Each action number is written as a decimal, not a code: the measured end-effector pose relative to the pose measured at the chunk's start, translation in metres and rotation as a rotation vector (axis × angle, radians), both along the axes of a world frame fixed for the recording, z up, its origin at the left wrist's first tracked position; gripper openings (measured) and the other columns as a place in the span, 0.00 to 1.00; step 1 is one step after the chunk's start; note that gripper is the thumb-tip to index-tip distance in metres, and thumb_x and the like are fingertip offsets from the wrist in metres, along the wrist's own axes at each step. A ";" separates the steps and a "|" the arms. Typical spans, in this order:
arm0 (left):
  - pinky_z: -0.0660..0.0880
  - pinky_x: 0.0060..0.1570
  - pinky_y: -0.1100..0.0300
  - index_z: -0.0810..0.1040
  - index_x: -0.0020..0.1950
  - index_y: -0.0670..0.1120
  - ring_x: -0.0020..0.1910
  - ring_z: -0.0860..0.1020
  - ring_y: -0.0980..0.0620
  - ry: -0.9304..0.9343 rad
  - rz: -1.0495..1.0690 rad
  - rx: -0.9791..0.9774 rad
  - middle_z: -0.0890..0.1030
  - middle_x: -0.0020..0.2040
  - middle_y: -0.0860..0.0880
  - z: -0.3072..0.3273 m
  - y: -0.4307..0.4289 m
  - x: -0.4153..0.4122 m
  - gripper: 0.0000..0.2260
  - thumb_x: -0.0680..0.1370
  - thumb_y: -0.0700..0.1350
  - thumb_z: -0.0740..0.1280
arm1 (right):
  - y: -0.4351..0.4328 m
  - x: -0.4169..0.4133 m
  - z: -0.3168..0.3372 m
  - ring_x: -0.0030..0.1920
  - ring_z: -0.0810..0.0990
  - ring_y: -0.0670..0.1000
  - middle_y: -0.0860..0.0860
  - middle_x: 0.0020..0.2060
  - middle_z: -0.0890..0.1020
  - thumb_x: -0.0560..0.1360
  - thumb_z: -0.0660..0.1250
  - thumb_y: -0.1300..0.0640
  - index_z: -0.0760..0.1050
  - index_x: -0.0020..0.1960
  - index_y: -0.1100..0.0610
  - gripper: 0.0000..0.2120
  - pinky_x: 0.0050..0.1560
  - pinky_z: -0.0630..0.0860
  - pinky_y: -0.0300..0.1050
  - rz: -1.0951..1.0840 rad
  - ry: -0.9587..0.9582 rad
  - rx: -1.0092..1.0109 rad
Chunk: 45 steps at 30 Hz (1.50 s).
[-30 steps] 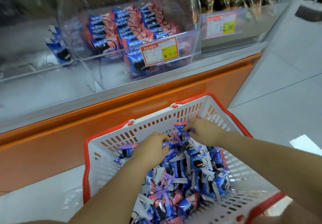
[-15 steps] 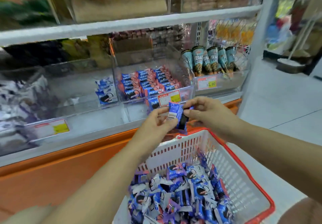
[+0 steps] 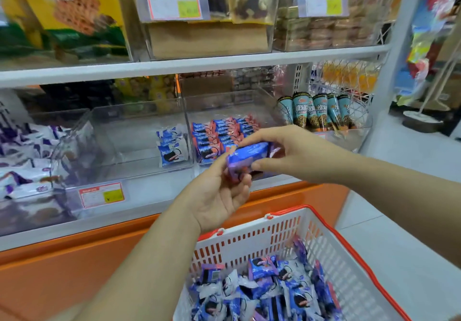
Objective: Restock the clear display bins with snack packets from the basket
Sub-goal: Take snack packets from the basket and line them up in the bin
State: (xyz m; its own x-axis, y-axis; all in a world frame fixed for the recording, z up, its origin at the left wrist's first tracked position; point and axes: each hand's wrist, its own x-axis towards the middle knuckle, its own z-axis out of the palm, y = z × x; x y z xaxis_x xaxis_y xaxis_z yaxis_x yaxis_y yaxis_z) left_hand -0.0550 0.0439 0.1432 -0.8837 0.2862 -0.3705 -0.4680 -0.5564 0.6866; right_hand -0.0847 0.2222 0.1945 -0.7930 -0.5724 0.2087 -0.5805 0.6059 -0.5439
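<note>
Shop shelving, clear display bins (image 3: 139, 146) above an orange base. Blue snack packet (image 3: 247, 157) held above the basket (image 3: 282, 228), pinched by left hand (image 3: 219, 196) and right hand (image 3: 287, 153). Judged light, crinkly, slippery; best gripped at sealed ends.

Blue-and-purple snack packets (image 3: 245, 161), a small bunch, held up level in front of the clear display bins, above the basket. Middle bin (image 3: 139, 143) nearly bare: a short row of blue-white packets (image 3: 172, 147) standing against its right wall. Bin to its right (image 3: 232, 106) holds neat rows of blue-pink packets (image 3: 219, 133), upright, filling the front part. White basket (image 3: 331, 250) with red rim sits below, a loose jumbled heap of blue, white and purple packets (image 3: 264, 293) inside.
</note>
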 end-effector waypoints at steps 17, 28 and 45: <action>0.77 0.37 0.60 0.81 0.51 0.46 0.35 0.81 0.56 0.156 0.342 -0.078 0.85 0.39 0.48 0.008 -0.019 -0.007 0.04 0.76 0.43 0.70 | -0.025 -0.007 -0.020 0.44 0.85 0.51 0.53 0.43 0.86 0.61 0.75 0.46 0.78 0.54 0.55 0.24 0.48 0.81 0.47 -0.170 -0.531 -0.539; 0.77 0.36 0.58 0.80 0.51 0.43 0.43 0.81 0.52 -0.017 0.424 0.082 0.85 0.39 0.46 0.002 -0.020 -0.014 0.07 0.77 0.45 0.70 | -0.017 -0.018 -0.036 0.39 0.82 0.50 0.54 0.35 0.84 0.75 0.70 0.62 0.79 0.41 0.58 0.04 0.43 0.78 0.42 -0.254 -0.606 -0.623; 0.78 0.57 0.56 0.76 0.55 0.58 0.56 0.80 0.58 0.486 0.187 -0.826 0.82 0.55 0.57 -0.006 -0.012 -0.011 0.08 0.78 0.48 0.70 | -0.022 -0.042 -0.007 0.41 0.80 0.42 0.44 0.38 0.83 0.76 0.70 0.55 0.79 0.45 0.49 0.02 0.44 0.75 0.37 -0.167 0.185 -0.145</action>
